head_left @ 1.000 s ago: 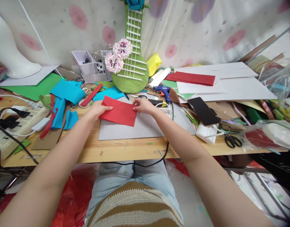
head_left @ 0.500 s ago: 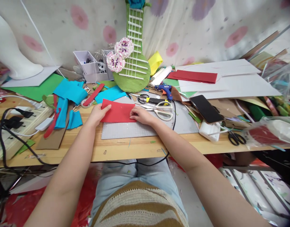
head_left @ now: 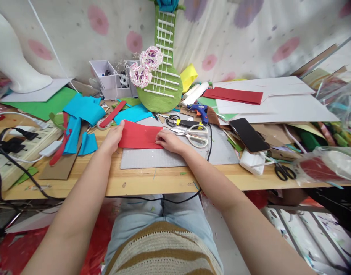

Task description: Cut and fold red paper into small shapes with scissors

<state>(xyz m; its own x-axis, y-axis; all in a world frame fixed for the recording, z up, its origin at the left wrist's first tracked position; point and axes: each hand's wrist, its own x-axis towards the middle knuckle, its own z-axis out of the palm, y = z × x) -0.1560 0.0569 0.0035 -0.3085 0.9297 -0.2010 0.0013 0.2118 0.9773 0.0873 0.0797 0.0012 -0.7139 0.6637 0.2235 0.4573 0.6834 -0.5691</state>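
A rectangular piece of red paper [head_left: 139, 135] lies over the grey cutting mat [head_left: 147, 159], its top edge bowed slightly. My left hand [head_left: 115, 135] holds its left edge, the thumb along that edge and the other fingers mostly hidden. At the right edge my right hand [head_left: 168, 140] grips the paper with fingers curled and bunched together. White-handled scissors [head_left: 197, 135] lie just right of my right hand. Behind them are a yellow-and-black tool [head_left: 189, 124] and black-handled scissors [head_left: 172, 120].
A green lute-shaped model [head_left: 164, 84] with white strings stands behind the mat. Near it lies a blue glue gun [head_left: 200, 110]. A phone [head_left: 248, 134] and black scissors [head_left: 284, 172] sit to the right. Blue paper strips [head_left: 84, 109] and a power strip [head_left: 9, 164] lie left.
My left thumb has slid from the top of the red paper outward to its left edge. My right hand keeps its place on the right edge. The view has shifted slightly.
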